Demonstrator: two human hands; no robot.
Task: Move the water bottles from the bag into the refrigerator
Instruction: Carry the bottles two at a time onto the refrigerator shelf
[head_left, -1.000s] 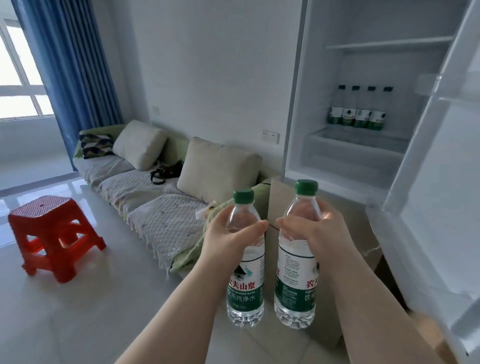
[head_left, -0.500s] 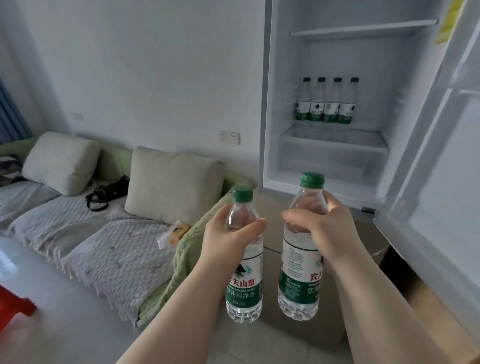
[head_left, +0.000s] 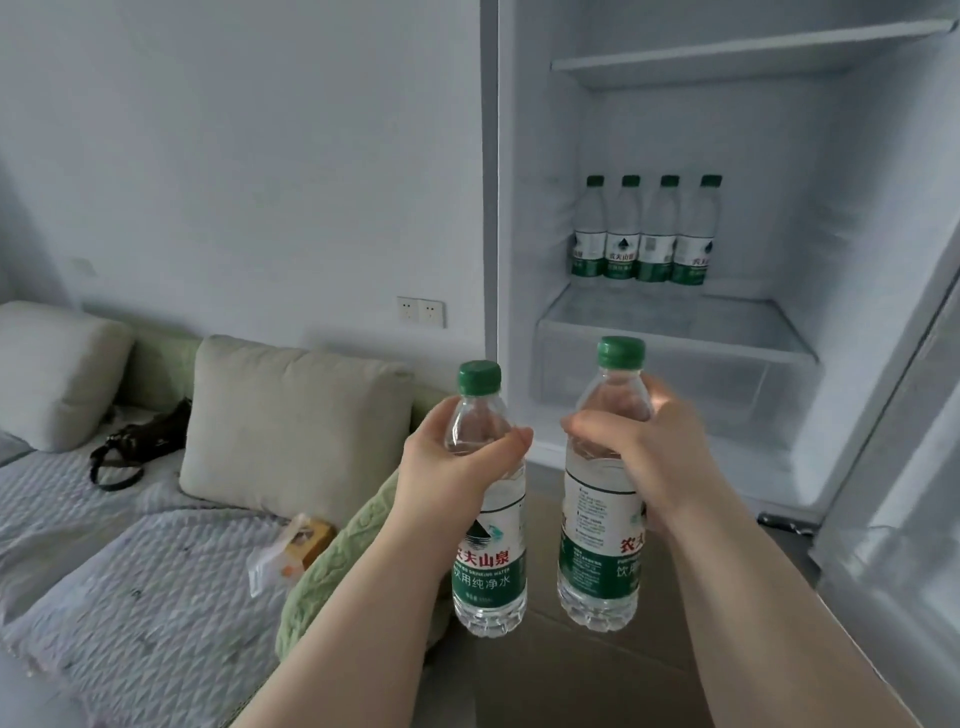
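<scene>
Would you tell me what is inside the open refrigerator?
Four water bottles stand in a row on a shelf in the refrigerator. The drawer below is partly covered by the right hand and its bottle; its contents cannot be told.

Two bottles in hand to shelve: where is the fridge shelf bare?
Bare: the shelf in front of the bottle row, and right of the row up to the fridge wall. Crowded: back left, where the row stands.

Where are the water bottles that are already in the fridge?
In the head view, the four bottles stand side by side at the back of a shelf inside the refrigerator, right of centre, under the upper shelf.
</scene>
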